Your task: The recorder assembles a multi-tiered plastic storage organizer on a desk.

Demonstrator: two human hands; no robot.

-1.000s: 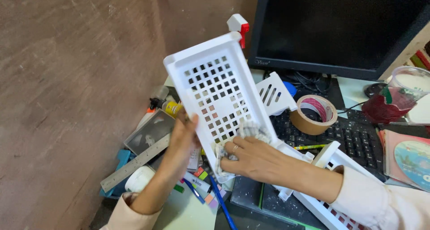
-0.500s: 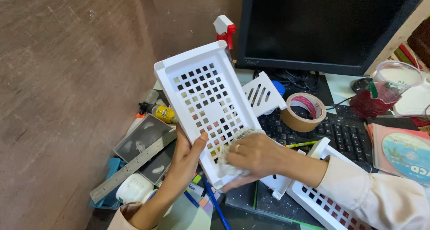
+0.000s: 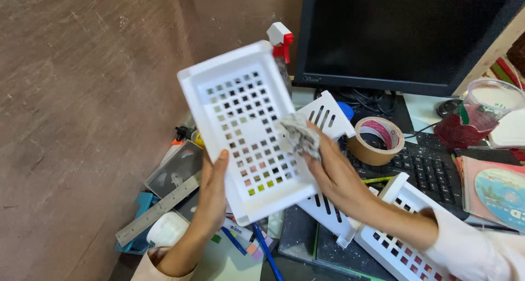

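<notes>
So the white perforated tray (image 3: 246, 133) is held up off the worktop, tilted, with its grid of square holes facing the camera, roughly over the left half of the clutter. The left hand (image 3: 212, 196) is clamped on the tray's lower left edge, thumb on the front face and the rest of the fingers hidden behind it. The right hand (image 3: 333, 174) is closed around a crumpled cloth (image 3: 299, 136) and presses it against the tray's right side, fingers bunched together on the wad.

Under and behind the tray it's a proper mess. A slotted white panel (image 3: 328, 117) pokes out from behind the tray's right edge, and a second white tray (image 3: 402, 237) lies under the right forearm toward the near right part of the worktop. A roll of brown tape (image 3: 377, 141) sits just beside the slotted panel, on a black keyboard (image 3: 437, 169). A dark monitor (image 3: 404, 35) stands along the far edge, with a spray bottle's white and red head (image 3: 280, 37) peeking over the tray's top corner. Far right there's a clear plastic cup (image 3: 481, 114) and a disc (image 3: 500, 190). Near the left edge lie a metal ruler (image 3: 158, 210) and a blue pen (image 3: 268, 251), just below the left hand.
</notes>
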